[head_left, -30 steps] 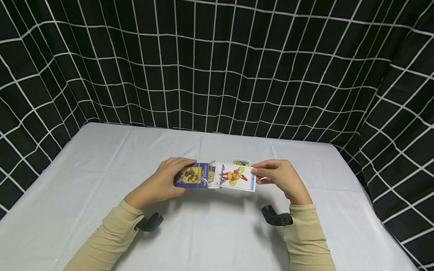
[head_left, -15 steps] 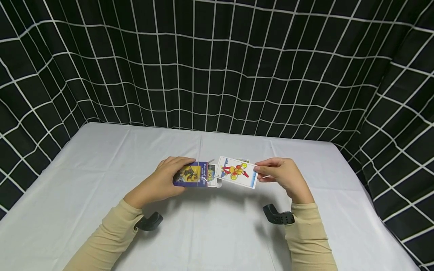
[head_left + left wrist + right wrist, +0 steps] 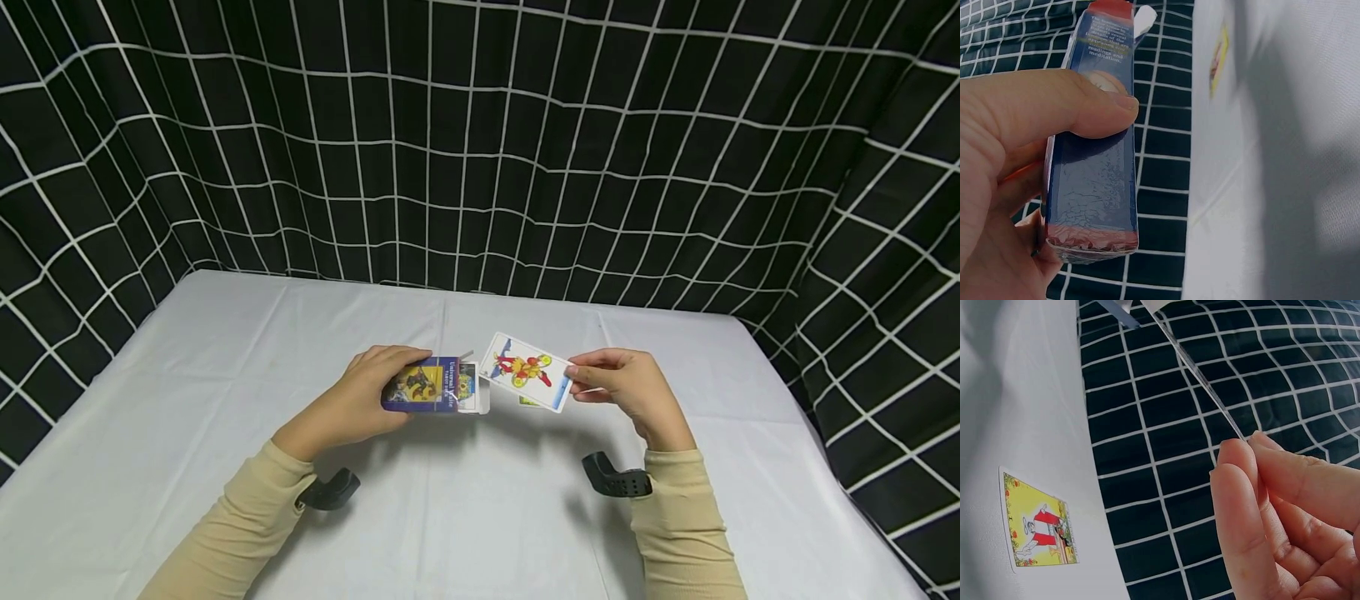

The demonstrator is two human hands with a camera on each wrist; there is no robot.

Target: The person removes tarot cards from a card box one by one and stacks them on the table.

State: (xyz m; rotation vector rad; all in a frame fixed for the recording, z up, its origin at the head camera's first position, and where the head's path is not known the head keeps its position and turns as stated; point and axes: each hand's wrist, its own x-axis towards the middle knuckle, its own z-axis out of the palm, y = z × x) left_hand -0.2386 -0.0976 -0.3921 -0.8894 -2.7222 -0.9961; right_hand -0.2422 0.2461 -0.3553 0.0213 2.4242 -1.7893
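My left hand (image 3: 358, 400) grips a blue tarot card box (image 3: 420, 385) above the table, thumb along its narrow side in the left wrist view. The box's right end is open, with a card (image 3: 467, 385) showing inside the mouth and a white flap (image 3: 483, 402) beside it. Between thumb and fingertips, my right hand (image 3: 628, 390) pinches one corner of a white-bordered card (image 3: 525, 371) with a red and yellow figure. That card slants, its left end raised near the box mouth. In the right wrist view it appears nearly edge-on.
A yellow card (image 3: 1038, 522) with a figure in red and white lies face up on the white tablecloth (image 3: 480, 517), mostly hidden behind the held card in the head view. Black cloth (image 3: 480, 167) with a white grid encloses the table's back and sides.
The held card has moved off the box mouth and turned, its left end swinging up. The table card now peeks out below it instead of above. My left hand and the box have barely shifted.
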